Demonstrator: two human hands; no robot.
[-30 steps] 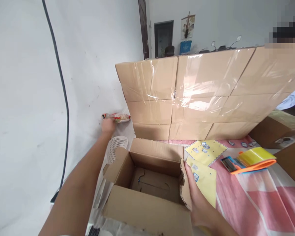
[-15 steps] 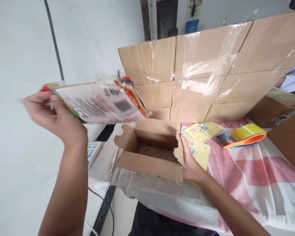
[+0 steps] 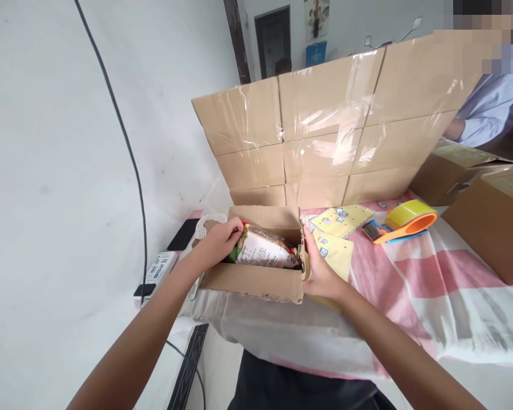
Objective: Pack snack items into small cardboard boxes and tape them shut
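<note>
- A snack packet [image 3: 265,250] is being held at its left end by the left hand [image 3: 220,242], fingers [image 3: 235,228] curled closed around the edge, so a proper grip is being kept on it.
- The packet is lying inside the small open cardboard box [image 3: 256,282], tilted a bit, with its printed white side facing up.
- The box's right flap is being pressed by the right hand [image 3: 320,270]; its fingers [image 3: 310,242] are being kept mostly straight and flat against the cardboard, nothing actually wrapped in them.
- The box is being propped near the counter [image 3: 431,296] edge, on a pink and white checked cloth.
- Just right of the right fingers, two yellow sheets [image 3: 337,239] are lying flat.
- Further right of those fingers, a tape dispenser [image 3: 404,219] with yellow tape and an orange body is sitting on the cloth.
- Behind both hands, a wall of taped cartons [image 3: 325,131] is being stacked up.
- Left of the left fingers, a black phone [image 3: 183,233] and a white net sleeve [image 3: 205,222] are lying near the box.
- Far right, another person's light-blue sleeve [image 3: 487,108] is showing behind the cartons.
</note>
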